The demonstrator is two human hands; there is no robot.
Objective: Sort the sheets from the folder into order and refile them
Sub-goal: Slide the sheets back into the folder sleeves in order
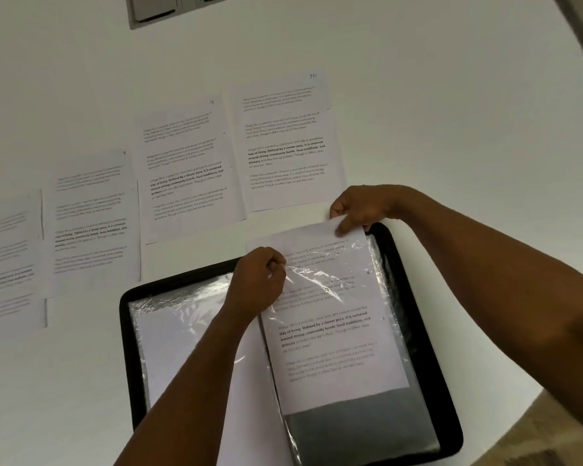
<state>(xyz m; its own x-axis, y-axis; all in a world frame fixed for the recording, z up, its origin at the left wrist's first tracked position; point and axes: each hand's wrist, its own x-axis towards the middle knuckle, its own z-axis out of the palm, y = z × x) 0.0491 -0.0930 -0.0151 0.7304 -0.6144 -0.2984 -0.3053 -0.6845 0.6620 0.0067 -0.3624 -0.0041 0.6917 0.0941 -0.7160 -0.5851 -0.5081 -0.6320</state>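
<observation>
Four printed sheets lie spread in a stepped row on the white tabletop [418, 95] beyond the folder: one hand-numbered 10 [288, 142] at the far right, one numbered 9 [187, 169] just left of it, a third sheet [91, 223] further left whose corner mark is too blurred to read, and a fourth sheet [9, 260] cut off by the left edge of view. Each is flat white paper carrying blocks of small grey text with one bolder paragraph. At the far edge of the tabletop sits a grey panelled object [162, 8], only partly in view. The black folder [414, 297] lies open near the front edge, a rounded rectangular case with a padded rim, holding glossy, crinkled clear plastic sleeves that throw glare. The left-hand sleeve [182, 331] holds a blank-looking white page. On the right side, a printed sheet [330, 331] sits partway down inside a clear sleeve [377, 260], its top projecting above the sleeve and the dark backing showing below its lower edge. The right hand [360, 206] pinches the sheet's top edge with curled fingers. The left hand [260, 280] grips the sleeve's plastic at its left edge, fingers closed on the film. Both forearms cross over the folder, hiding part of its spine and left page.
</observation>
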